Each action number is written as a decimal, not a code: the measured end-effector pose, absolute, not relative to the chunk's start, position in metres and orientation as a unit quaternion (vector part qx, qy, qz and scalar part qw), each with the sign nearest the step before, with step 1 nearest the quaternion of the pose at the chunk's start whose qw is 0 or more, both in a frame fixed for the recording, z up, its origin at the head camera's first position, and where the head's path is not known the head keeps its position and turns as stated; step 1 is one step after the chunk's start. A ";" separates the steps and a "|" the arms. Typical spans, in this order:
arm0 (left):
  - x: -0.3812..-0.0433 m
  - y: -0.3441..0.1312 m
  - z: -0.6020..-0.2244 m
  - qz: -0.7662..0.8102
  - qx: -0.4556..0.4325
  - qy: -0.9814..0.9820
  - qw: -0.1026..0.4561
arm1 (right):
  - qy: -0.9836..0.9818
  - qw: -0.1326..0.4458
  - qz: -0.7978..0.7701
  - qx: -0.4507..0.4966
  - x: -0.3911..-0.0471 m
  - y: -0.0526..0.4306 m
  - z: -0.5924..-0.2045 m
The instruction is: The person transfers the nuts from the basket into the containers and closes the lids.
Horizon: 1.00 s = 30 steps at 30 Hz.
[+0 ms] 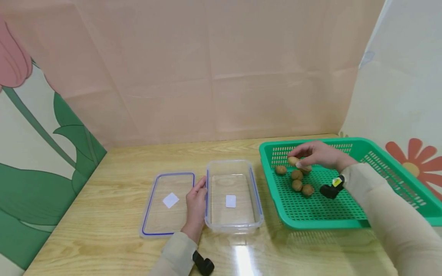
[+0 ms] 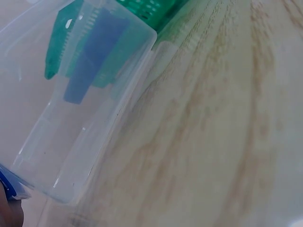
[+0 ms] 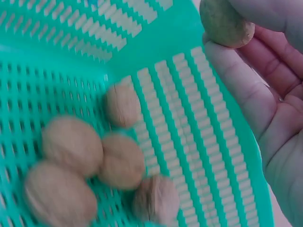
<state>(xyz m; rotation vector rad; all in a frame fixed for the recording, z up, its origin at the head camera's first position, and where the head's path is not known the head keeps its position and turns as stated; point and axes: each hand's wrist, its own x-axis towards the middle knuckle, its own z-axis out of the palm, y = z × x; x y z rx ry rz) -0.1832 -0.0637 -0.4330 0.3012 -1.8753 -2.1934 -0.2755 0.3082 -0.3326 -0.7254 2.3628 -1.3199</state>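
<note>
In the head view my right hand (image 1: 319,155) pinches a walnut (image 1: 293,161) between thumb and fingertips, over the left part of a green plastic basket (image 1: 331,224). The right wrist view shows that same held walnut (image 3: 227,23) above the basket's side. Several walnuts (image 1: 297,185) lie on the basket floor below the hand. My left hand (image 1: 196,205) rests along the left side of a clear plastic box (image 1: 235,226), fingers pointing forward against its wall. The box is open at the top, with a white label inside its outline. In the left wrist view, a fingertip (image 2: 12,213) shows beside a blue strip on the box.
A clear lid (image 1: 157,226) with a blue seal and a white label lies on the wooden table (image 1: 103,214), left of the box. Behind the table hangs a pinkish-beige sheet (image 1: 207,76). Flower-patterned panels stand at both sides, the right one close behind the basket.
</note>
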 end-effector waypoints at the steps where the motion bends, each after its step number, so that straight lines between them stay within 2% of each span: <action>1: -0.183 -0.064 -0.433 -0.751 0.102 -0.641 0.120 | 0.826 0.167 -0.470 -0.261 -0.275 0.304 -0.332; 12: -0.183 -0.064 -0.433 -0.754 0.111 -0.637 0.115 | 0.810 0.142 -0.459 -0.336 -0.271 0.258 -0.322; 20: -0.185 -0.064 -0.433 -0.762 0.111 -0.628 0.113 | 0.742 0.190 -0.506 -0.396 -0.267 0.225 -0.315; 27: -0.186 -0.064 -0.434 -0.760 0.111 -0.629 0.116 | 0.659 0.204 -0.530 -0.493 -0.268 0.189 -0.317; 30: -0.186 -0.064 -0.435 -0.757 0.113 -0.633 0.118 | 0.653 0.227 -0.530 -0.492 -0.268 0.175 -0.317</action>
